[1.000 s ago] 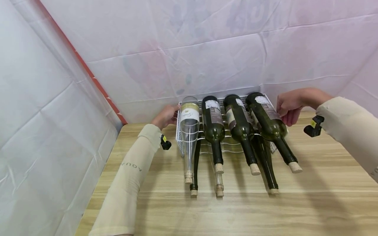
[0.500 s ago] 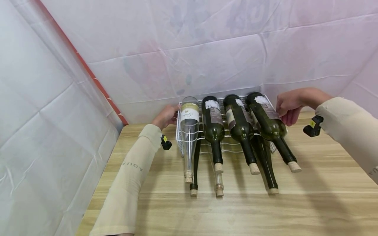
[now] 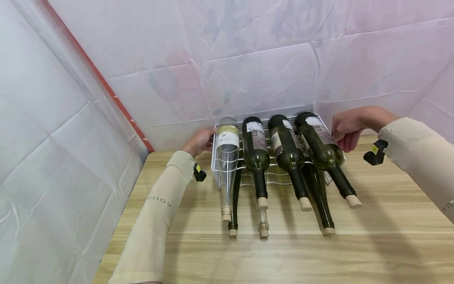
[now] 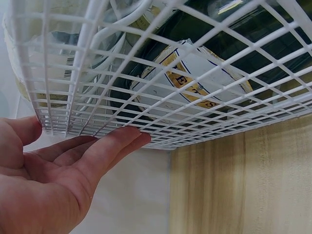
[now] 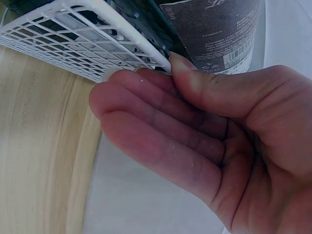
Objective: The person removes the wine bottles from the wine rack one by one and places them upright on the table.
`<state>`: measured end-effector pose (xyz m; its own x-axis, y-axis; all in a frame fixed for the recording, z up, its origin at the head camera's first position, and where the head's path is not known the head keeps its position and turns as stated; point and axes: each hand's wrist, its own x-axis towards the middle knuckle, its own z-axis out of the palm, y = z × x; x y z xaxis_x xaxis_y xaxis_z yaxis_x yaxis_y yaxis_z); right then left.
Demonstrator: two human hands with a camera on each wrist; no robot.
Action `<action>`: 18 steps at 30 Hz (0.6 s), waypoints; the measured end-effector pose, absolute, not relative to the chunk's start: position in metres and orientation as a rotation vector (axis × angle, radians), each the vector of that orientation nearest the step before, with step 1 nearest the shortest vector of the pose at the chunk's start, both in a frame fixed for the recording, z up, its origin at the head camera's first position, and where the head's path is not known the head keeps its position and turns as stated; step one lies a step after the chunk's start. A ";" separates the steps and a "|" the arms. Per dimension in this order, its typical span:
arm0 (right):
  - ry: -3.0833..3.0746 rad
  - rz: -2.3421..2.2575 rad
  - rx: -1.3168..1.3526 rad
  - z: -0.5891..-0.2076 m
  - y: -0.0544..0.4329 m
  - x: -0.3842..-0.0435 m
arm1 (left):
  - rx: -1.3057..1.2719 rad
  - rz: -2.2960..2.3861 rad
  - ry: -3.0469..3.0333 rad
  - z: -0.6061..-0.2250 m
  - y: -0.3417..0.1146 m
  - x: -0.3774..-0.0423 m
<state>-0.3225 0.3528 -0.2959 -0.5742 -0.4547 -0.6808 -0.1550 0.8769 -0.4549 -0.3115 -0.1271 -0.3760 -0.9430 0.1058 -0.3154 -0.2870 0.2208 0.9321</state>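
A white wire wine rack stands against the back sheet, loaded with corked wine bottles. On top lie a clear bottle at left and three dark green bottles, the rightmost green bottle slanting outward. My left hand holds the rack's left side, thumb and fingertips at the wire grid in the left wrist view. At the right side, my right hand pinches the rim with thumb and curled fingers, close beside a labelled bottle in the right wrist view.
Several bottle necks poke out below the top row, among them a dark neck and a clear neck. Corked ends overhang the wooden table. White sheeting rises behind and at the left.
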 end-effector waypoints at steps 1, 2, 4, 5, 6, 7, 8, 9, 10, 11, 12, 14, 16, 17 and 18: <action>2.173 -0.437 -0.439 -0.296 0.353 -0.323 | -0.170 1.773 2.191 -0.376 -0.127 -0.312; 2.172 -0.436 -0.440 -0.296 0.353 -0.322 | -0.171 1.769 2.193 -0.377 -0.127 -0.312; 2.172 -0.436 -0.442 -0.296 0.353 -0.322 | -0.175 1.765 2.194 -0.377 -0.127 -0.313; 2.172 -0.435 -0.443 -0.296 0.353 -0.322 | -0.177 1.767 2.192 -0.377 -0.127 -0.313; 2.172 -0.434 -0.443 -0.296 0.353 -0.322 | -0.179 1.766 2.192 -0.377 -0.127 -0.313; 2.172 -0.434 -0.443 -0.295 0.353 -0.322 | -0.180 1.765 2.194 -0.376 -0.127 -0.313; 2.173 -0.434 -0.443 -0.295 0.353 -0.322 | -0.181 1.765 2.195 -0.376 -0.127 -0.313; 2.174 -0.433 -0.442 -0.295 0.353 -0.323 | -0.182 1.766 2.194 -0.376 -0.127 -0.313; 2.175 -0.432 -0.442 -0.295 0.353 -0.323 | -0.182 1.767 2.195 -0.376 -0.127 -0.313; 2.176 -0.431 -0.443 -0.295 0.352 -0.323 | -0.182 1.766 2.196 -0.376 -0.127 -0.313; 2.177 -0.431 -0.441 -0.295 0.352 -0.323 | -0.180 1.763 2.198 -0.375 -0.127 -0.313; 2.181 -0.431 -0.441 -0.296 0.352 -0.323 | -0.178 1.753 2.206 -0.375 -0.127 -0.312; 2.184 -0.431 -0.442 -0.296 0.352 -0.323 | -0.180 1.736 2.219 -0.375 -0.127 -0.312; 2.186 -0.432 -0.442 -0.297 0.352 -0.322 | -0.183 1.726 2.227 -0.375 -0.127 -0.311; 2.186 -0.434 -0.442 -0.297 0.352 -0.322 | -0.185 1.718 2.233 -0.375 -0.127 -0.311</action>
<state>-0.3223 0.3522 -0.2970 -0.5832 -0.4536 -0.6739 -0.1617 0.8778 -0.4508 -0.3107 -0.1273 -0.3751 -0.9416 0.0890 -0.3247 -0.2910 0.2696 0.9179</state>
